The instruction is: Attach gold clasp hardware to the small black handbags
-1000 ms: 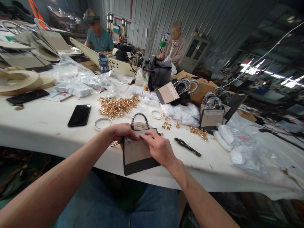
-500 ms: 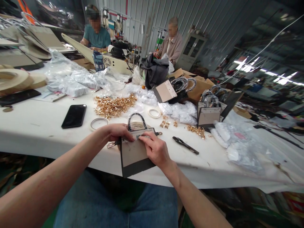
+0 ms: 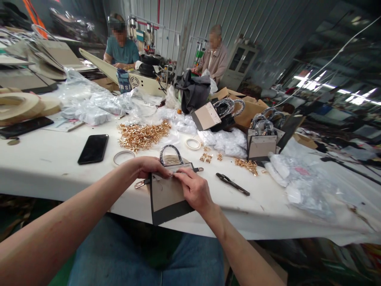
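A small handbag panel (image 3: 168,194), beige with dark edges, leans at the table's front edge in front of me. Its plastic-wrapped loop handle (image 3: 171,147) stands up at the top, and short metal-tipped straps stick out on both sides. My left hand (image 3: 151,167) grips the panel's upper left, thumb on the beige face and fingers behind. My right hand (image 3: 195,186) is closed, its fingertips pinched together against the upper face beside my left thumb. Whatever small piece lies between those fingertips is hidden. A dark plier-like tool (image 3: 232,184) rests to the right.
Behind the panel lie a heap of gold metal fittings (image 3: 144,135), tape rolls (image 3: 193,143) and a black phone (image 3: 93,149). Wrapped white packets (image 3: 223,141) and more handbags (image 3: 262,145) stand further right. Two people (image 3: 122,49) sit across the table.
My right fingertips have shifted slightly closer to my left thumb, covering the small greyish piece that showed between them. My left hand keeps its grip on the panel.
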Demonstrator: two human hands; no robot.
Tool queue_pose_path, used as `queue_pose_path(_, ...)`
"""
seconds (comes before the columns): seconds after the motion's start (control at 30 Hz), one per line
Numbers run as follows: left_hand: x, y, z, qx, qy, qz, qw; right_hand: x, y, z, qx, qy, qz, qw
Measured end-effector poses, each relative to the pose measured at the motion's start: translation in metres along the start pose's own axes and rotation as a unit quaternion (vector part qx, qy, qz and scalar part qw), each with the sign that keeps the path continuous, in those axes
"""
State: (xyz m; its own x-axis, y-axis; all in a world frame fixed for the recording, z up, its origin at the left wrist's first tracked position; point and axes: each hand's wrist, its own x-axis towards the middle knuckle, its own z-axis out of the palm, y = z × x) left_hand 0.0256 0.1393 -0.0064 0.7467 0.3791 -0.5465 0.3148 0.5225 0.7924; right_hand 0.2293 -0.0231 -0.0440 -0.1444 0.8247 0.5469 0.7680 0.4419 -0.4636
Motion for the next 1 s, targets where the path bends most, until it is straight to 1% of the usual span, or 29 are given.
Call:
queue_pose_path(0.13,0.002,0.001,0.004,0.01,0.033,-0.042,0.999,-0.002,0.001,0.003,-0.006,-0.003,0.008,1.0)
queue_pose_path(0.23,0.005,0.001,0.007,0.011,0.057,-0.051,0.997,-0.001,-0.003,-0.003,0.005,-0.02,0.007,1.0)
queue_pose_path(0.3,0.007,0.0,0.009,0.011,0.06,-0.061,0.996,-0.001,-0.005,-0.017,0.029,-0.016,0.009,0.999)
queue_pose_path(0.37,0.007,0.0,0.01,0.012,0.064,-0.07,0.995,-0.003,0.0,-0.038,0.037,0.022,0.032,0.999)
queue_pose_path(0.43,0.008,0.0,0.012,0.014,0.073,-0.075,0.994,-0.01,0.015,-0.062,-0.005,0.087,0.075,0.993)
queue_pose_path(0.47,0.008,0.0,0.012,0.015,0.077,-0.077,0.994,-0.016,0.026,-0.074,-0.047,0.112,0.102,0.987)
queue_pose_path(0.5,0.008,0.0,0.013,0.018,0.078,-0.08,0.994,-0.022,0.039,-0.085,-0.097,0.123,0.132,0.979)
queue_pose_path(0.53,0.008,0.001,0.013,0.022,0.078,-0.083,0.993,-0.03,0.053,-0.094,-0.148,0.115,0.167,0.968)
queue_pose_path(0.57,0.008,0.002,0.014,0.028,0.076,-0.085,0.993,-0.037,0.067,-0.1,-0.19,0.093,0.2,0.957)
queue_pose_path(0.63,0.007,0.003,0.014,0.04,0.069,-0.095,0.992,-0.051,0.089,-0.107,-0.221,0.035,0.242,0.944)
queue_pose_path(0.7,0.007,0.003,0.015,0.047,0.064,-0.099,0.992,-0.06,0.104,-0.107,-0.205,0.0,0.242,0.948)
queue_pose_path(0.77,0.007,0.003,0.015,0.047,0.064,-0.092,0.993,-0.065,0.111,-0.105,-0.191,-0.011,0.218,0.957)
queue_pose_path(0.83,0.006,0.002,0.017,0.042,0.071,-0.08,0.993,-0.066,0.114,-0.103,-0.197,-0.009,0.198,0.96)
queue_pose_path(0.9,0.005,0.001,0.018,0.035,0.075,-0.072,0.994,-0.064,0.111,-0.103,-0.195,0.029,0.198,0.96)
queue_pose_path(0.97,0.004,0.001,0.019,0.033,0.075,-0.07,0.994,-0.056,0.102,-0.105,-0.15,0.114,0.209,0.96)
queue_pose_path(1.0,0.004,0.001,0.018,0.035,0.075,-0.072,0.994,-0.05,0.094,-0.105,-0.1,0.171,0.21,0.957)
